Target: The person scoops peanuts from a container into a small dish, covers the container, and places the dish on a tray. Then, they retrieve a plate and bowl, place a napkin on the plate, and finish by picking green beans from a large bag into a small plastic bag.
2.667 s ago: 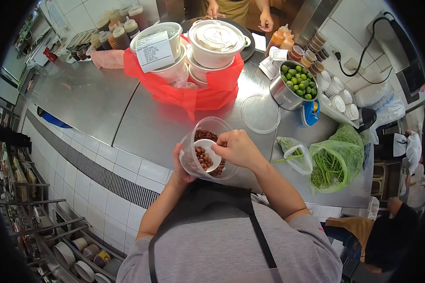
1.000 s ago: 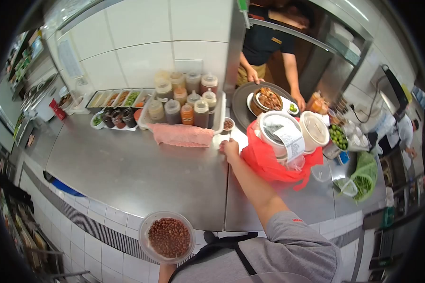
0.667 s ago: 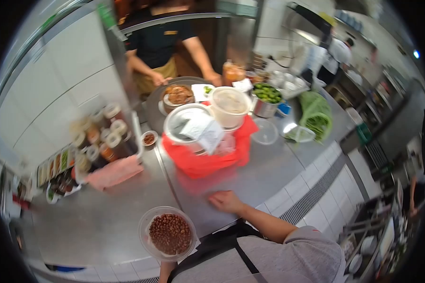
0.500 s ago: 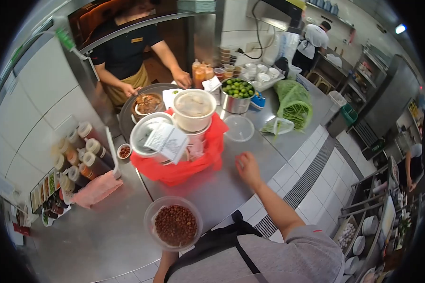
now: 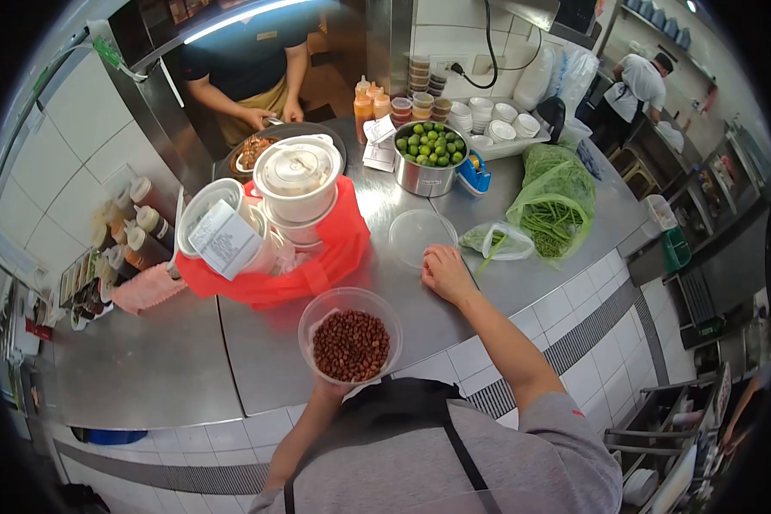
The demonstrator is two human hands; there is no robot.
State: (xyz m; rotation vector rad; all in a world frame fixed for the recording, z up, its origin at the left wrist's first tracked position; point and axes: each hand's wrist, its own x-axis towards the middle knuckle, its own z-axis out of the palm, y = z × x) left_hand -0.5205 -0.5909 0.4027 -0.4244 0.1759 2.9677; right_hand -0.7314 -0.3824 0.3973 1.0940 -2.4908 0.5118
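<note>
My left hand (image 5: 332, 388) supports a clear round plastic tub (image 5: 390, 313) from beneath; most of its fingers are hidden by the tub. Reddish-brown peanuts (image 5: 351, 345) fill the tub's bottom. On the steel counter lies a clear round plastic lid (image 5: 415, 233). My right hand (image 5: 445, 272) is at the lid's near right edge, its fingers curled closed against the rim. Left of the lid, a red plastic bag (image 5: 304, 278) surrounds stacked white lidded tubs (image 5: 295, 167), with a printed receipt (image 5: 224, 240) on one.
A pot of green limes (image 5: 428, 176), a blue tape dispenser (image 5: 474, 177) and a bag of green beans (image 5: 557, 218) stand behind the lid. Sauce bottles (image 5: 150, 224) line the left. Across the counter, a person (image 5: 248, 77) stands by a round tray; another works at the back right.
My right hand has moved forward to the lid's edge. The tub of peanuts has come over the counter's edge. The person opposite has drawn a hand back from the bottles. My view has shifted.
</note>
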